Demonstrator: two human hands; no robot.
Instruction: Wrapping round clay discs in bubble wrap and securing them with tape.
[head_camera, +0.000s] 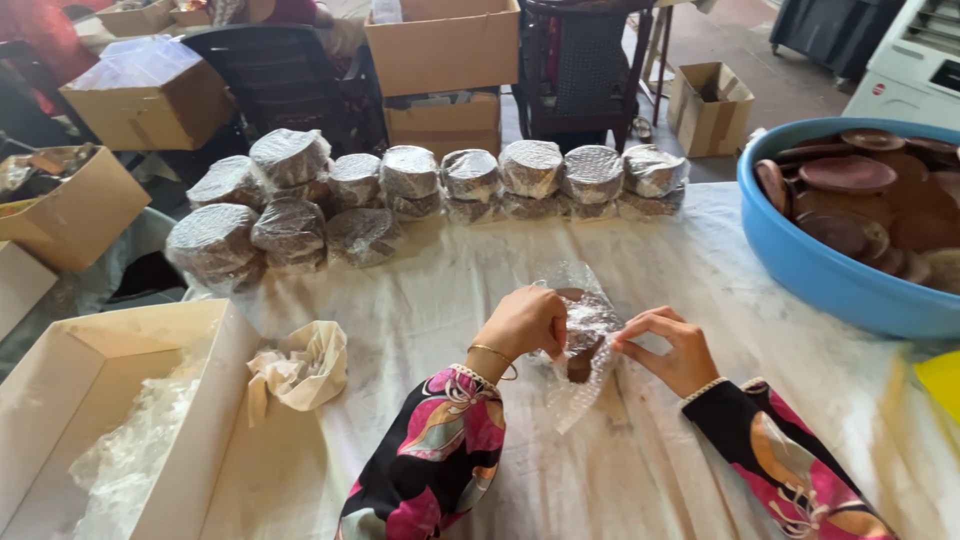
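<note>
Left hand (522, 322) curled, right hand (672, 349) pinching, fingertips seemingly closed, wrists near

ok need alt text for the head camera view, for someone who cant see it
Two hands, left hand and right hand, hold a brown round piece inside a sheet of bubble wrap over a cloth-covered table. Behind sit wrapped stacks; a blue tub of brown dishes stands right, an open cardboard box left.
</note>
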